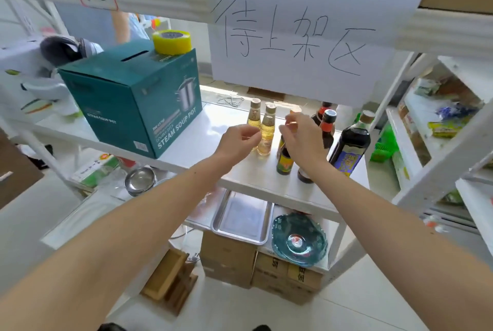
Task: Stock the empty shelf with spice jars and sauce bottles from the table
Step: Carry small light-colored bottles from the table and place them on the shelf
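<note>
Several bottles stand on the white middle shelf (202, 144). Two pale yellow bottles (266, 141) with tan caps are in the centre. A small dark sauce bottle (284, 161) stands just right of them. My right hand (302, 138) covers its upper part, fingers pinched at its orange cap. Behind my right wrist only the base of another dark bottle (305, 178) shows. Two red-capped dark bottles (328, 128) and a large soy sauce bottle (350, 148) stand further right. My left hand (240, 140) is loosely curled beside the yellow bottles, with nothing visible in it.
A teal soup pot box (133, 98) with a yellow tape roll (172, 42) fills the shelf's left side. A hand-written paper sign (293, 37) hangs from the shelf above. Below lie a steel tray (241, 220), a blue glass dish (298, 240), a steel bowl (140, 180) and cardboard boxes (229, 261).
</note>
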A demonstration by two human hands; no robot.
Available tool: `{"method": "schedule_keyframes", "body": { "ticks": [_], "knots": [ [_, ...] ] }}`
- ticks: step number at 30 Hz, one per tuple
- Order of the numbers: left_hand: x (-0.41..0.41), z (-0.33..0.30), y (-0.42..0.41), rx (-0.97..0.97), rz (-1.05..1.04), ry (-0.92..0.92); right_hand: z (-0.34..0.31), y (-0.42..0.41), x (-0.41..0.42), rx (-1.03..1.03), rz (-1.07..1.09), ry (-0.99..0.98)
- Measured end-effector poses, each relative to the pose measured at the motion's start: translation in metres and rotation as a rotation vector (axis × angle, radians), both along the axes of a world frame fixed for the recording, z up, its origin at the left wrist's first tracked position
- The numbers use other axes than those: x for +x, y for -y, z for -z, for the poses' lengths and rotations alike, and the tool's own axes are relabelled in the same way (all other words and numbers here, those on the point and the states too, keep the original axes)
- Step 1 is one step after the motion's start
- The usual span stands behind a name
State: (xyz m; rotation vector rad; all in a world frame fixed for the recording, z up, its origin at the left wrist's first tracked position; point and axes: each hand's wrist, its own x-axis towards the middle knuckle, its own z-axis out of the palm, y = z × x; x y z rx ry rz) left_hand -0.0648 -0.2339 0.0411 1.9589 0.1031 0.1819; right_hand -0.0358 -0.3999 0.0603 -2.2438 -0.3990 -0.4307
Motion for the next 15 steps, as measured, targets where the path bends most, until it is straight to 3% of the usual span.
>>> {"method": "schedule_keyframes", "body": {
  "ticks": [4,9,15],
  "knots": [
    [0.039,0.002,-0.022,-0.02,0.004,-0.005,-0.008,-0.026,0.055,-0.1,-0.014,-0.044],
    [0.081,0.012,-0.038,-0.036,0.009,-0.005,-0.003,-0.042,0.103,-0.234,-0.019,-0.238],
    [0.125,0.029,-0.048,0.059,0.031,-0.02,0.005,-0.052,0.131,-0.402,-0.01,-0.227]
  ]
}}
